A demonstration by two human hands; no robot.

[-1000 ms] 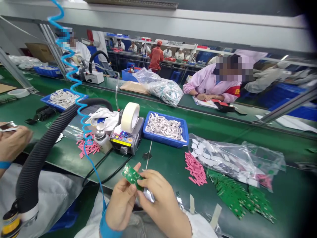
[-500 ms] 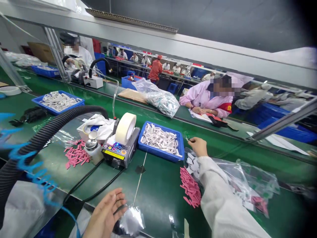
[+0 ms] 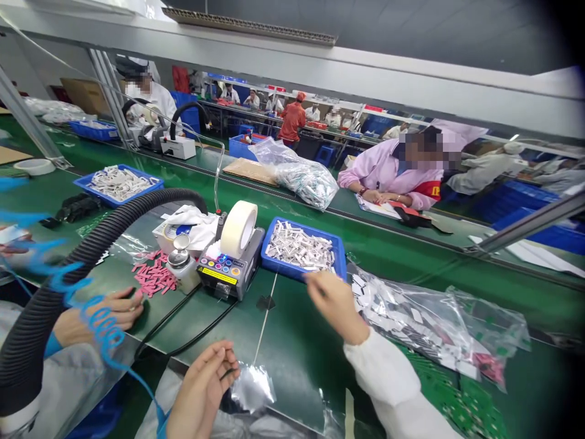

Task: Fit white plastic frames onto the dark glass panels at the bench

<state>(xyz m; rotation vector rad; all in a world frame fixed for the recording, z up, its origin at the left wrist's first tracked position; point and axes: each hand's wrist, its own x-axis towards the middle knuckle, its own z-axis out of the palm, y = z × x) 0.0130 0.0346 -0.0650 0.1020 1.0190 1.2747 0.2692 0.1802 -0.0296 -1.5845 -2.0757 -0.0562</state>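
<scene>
My left hand [image 3: 203, 384] is low at the table's near edge, fingers curled against the mouth of a silver foil bag [image 3: 253, 390] that lies on the green table [image 3: 297, 329]. My right hand [image 3: 333, 302] reaches forward in a white sleeve. It hovers just in front of the near right corner of a blue tray [image 3: 339, 244] filled with small white parts. Its fingers are smeared by motion, so I cannot see whether they hold anything. A clear plastic bag of white pieces [image 3: 411, 311] lies right of that hand.
An electric tape dispenser [image 3: 233, 262] with a white roll stands left of the tray, with pink pads [image 3: 153, 277] and a black hose [image 3: 114, 225] beyond. A neighbour's hand [image 3: 107, 311] rests on the table at left. Green circuit boards [image 3: 461, 402] lie at right. A person in pink [image 3: 388, 171] works opposite.
My right hand has drawn back from beyond the blue tray to its near corner. My left hand's fingers have curled at the foil bag. The green board held a second ago is gone from my hands.
</scene>
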